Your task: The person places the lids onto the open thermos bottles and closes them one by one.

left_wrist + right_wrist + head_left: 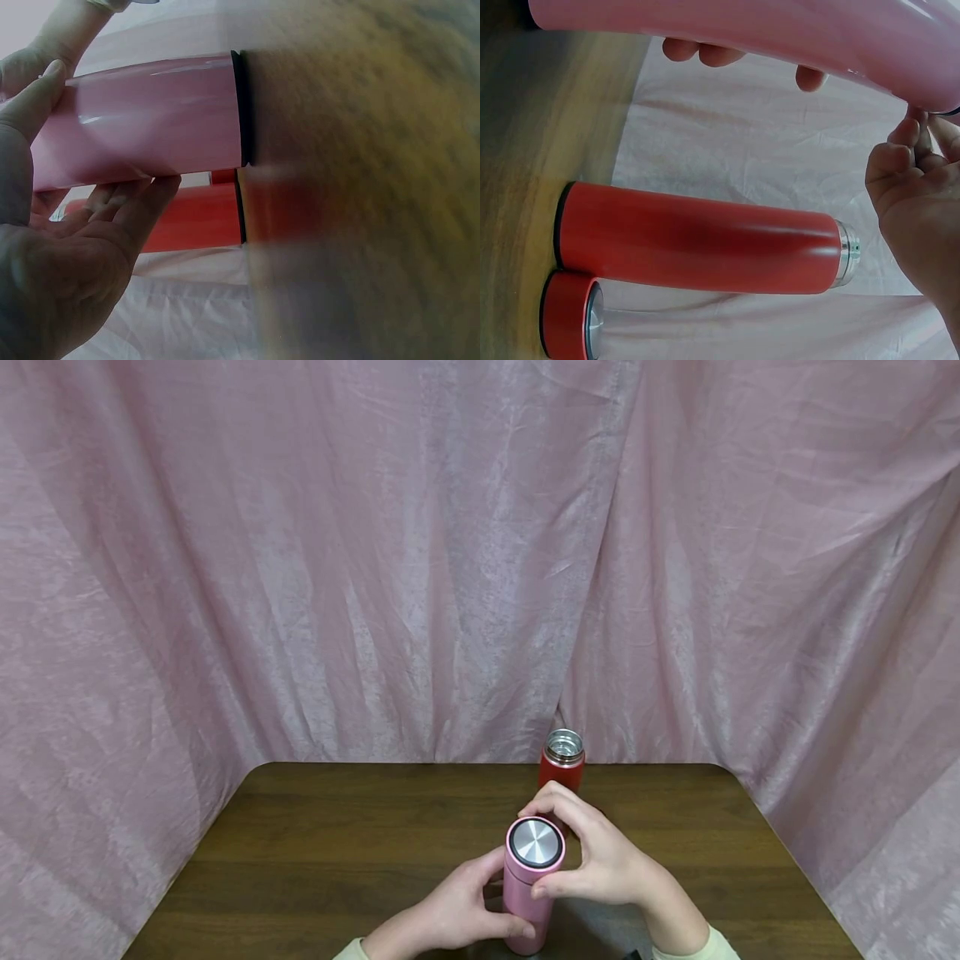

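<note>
A pink thermos point(519, 895) with a silver-topped pink lid point(535, 843) is upright near the front of the table, its black base point(243, 109) at the tabletop. My left hand point(467, 906) grips the body, thumb on the near side and fingers behind. Higher up, my right hand point(600, 858) holds the lid end between thumb and fingers. Behind that hand stands a red thermos point(705, 238), uncapped, its steel mouth point(564, 743) exposed. Its red lid point(566, 315) sits beside it on the table in the right wrist view; in the head view I cannot make the lid out.
The brown wooden table point(337, 827) has rounded far corners. Pink curtains point(375, 568) hang right behind its far edge and along both sides. A small black object point(633, 955) shows at the bottom edge, by the right sleeve point(701, 947).
</note>
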The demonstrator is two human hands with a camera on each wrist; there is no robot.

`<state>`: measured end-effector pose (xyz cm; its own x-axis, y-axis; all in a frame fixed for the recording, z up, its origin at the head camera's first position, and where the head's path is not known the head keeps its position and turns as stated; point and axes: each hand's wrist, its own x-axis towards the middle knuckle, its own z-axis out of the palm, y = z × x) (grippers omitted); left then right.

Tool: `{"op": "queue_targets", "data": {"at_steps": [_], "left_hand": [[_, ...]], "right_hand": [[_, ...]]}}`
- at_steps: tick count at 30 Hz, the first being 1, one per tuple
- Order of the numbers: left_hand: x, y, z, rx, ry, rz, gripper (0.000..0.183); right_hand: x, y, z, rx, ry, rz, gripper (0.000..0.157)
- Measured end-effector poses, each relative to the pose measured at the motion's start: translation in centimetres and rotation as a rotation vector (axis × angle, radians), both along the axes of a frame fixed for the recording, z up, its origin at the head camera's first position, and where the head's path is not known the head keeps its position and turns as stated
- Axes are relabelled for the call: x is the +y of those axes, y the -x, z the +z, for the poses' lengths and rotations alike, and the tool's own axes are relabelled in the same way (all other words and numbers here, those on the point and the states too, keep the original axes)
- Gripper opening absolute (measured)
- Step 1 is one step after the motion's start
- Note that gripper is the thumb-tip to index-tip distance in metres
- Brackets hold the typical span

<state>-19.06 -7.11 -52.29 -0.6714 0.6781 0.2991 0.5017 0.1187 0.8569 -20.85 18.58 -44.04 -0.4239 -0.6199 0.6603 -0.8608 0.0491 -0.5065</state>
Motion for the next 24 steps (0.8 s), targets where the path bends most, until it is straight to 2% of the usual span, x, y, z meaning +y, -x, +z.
{"op": "queue_targets", "data": {"at_steps": [4,9,19,24], "left_hand": [[-0.03,-0.02,-0.02,-0.005,0.003,0.001,0.071],[-0.06,-0.06,-0.03,-0.030,0.002,0.002,0.070],[-0.08,-0.04,-0.03,-0.017,-0.001,0.007,0.071],[-0.04,-0.07,-0.01,-0.014,-0.005,0.009,0.072]], "right_hand": [[0.21,0.13,-0.18,0.020,-0.038,0.040,0.081],[0.36,0.25,-0.38,0.005,-0.045,0.100,0.073],[0.20,0.25,-0.21,0.000,-0.007,0.108,0.062],[0.07,0.24,-0.26,-0.002,0.012,0.085,0.062]]}}
